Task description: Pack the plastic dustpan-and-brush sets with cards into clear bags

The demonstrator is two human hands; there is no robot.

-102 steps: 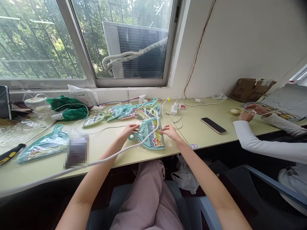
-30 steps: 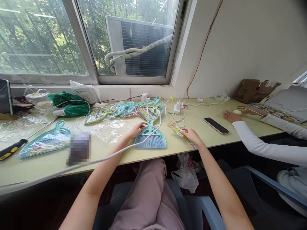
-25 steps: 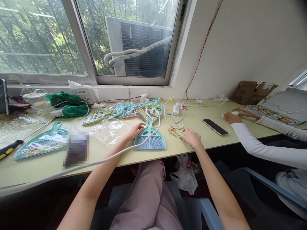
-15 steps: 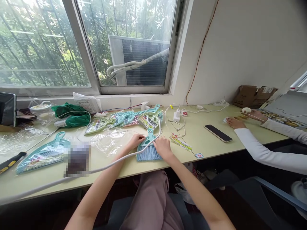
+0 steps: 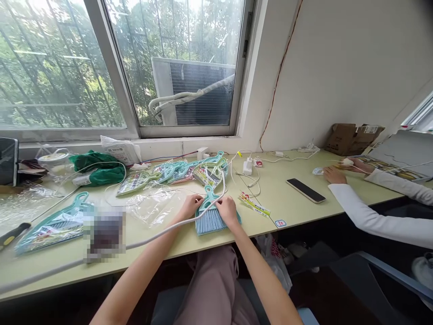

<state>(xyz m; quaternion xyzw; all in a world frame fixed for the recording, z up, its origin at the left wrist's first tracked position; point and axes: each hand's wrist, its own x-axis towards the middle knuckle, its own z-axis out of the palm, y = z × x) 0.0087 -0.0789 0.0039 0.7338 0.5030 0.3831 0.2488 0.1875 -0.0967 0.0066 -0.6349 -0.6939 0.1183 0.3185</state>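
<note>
A light-blue hand brush (image 5: 210, 223) lies in front of me, bristles towards me and holed handle pointing away. Beneath it a teal dustpan (image 5: 238, 218) shows a little at the right. My left hand (image 5: 190, 207) grips the brush's left shoulder with bent fingers. On the other side my right hand (image 5: 227, 210) is closed on its right shoulder, fingertips partly hidden. A thick white cable (image 5: 182, 222) passes in front of the brush. Right of my hands lies a yellow-green printed label card (image 5: 254, 205). Clear plastic wrapping (image 5: 154, 210) spreads out to the left.
Several bagged brush-and-dustpan sets (image 5: 176, 170) lie towards the window; another bagged set (image 5: 57, 221) is at left beside a screwdriver (image 5: 15, 235). A phone (image 5: 306, 190), a white charger (image 5: 247, 167) and a co-worker's hands (image 5: 334, 175) are to the right.
The brush has turned slightly between my hands, and the dustpan's edge now shows at its right. The co-worker's hands have shifted slightly. My view has tilted a little.
</note>
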